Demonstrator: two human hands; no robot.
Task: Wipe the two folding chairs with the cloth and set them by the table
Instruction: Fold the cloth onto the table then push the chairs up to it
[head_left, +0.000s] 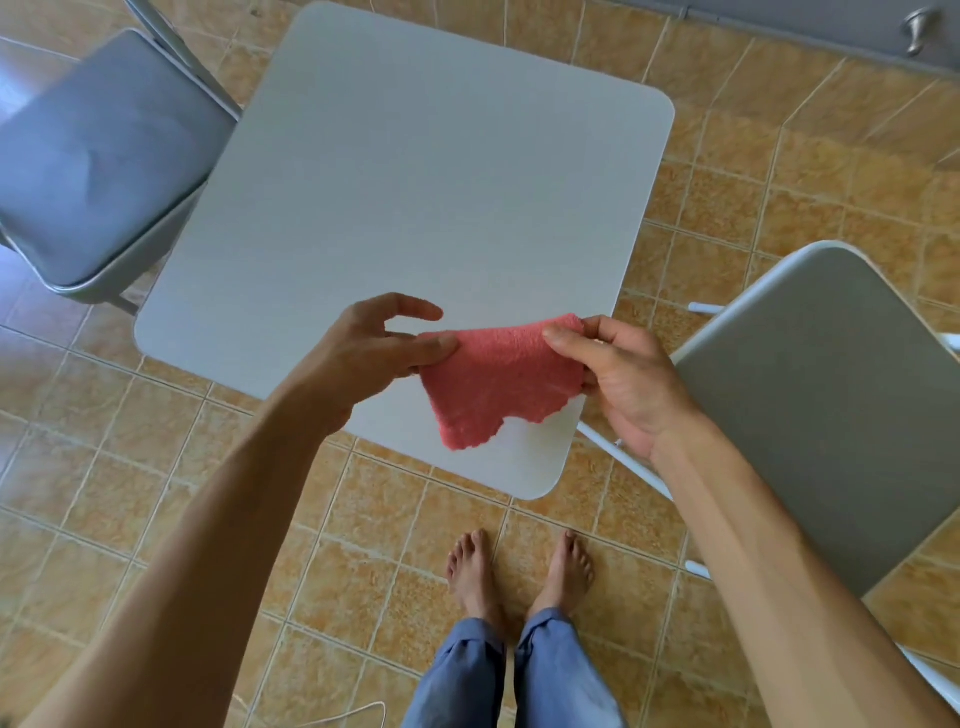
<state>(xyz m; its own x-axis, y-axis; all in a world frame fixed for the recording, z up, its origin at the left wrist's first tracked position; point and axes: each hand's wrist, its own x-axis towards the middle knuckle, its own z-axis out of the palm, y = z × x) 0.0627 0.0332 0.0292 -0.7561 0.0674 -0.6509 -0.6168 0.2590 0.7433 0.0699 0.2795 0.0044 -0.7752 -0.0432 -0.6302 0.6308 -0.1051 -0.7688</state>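
Observation:
A pink-red cloth (498, 384) hangs over the near corner of the white square table (415, 197). My left hand (369, 353) pinches its left edge between thumb and fingers. My right hand (618, 379) grips its right top corner. One grey folding chair (98, 166) with a padded seat stands unfolded at the table's left side. The second grey chair (826, 405) shows as a flat grey panel at the right, close to the table's right corner and partly behind my right forearm.
The floor (156, 467) is tan tile. My bare feet (519, 571) stand just in front of the table's near corner. A thin white cord (343, 714) lies on the floor at the bottom. A grey door with a knob (922, 28) is at the top right.

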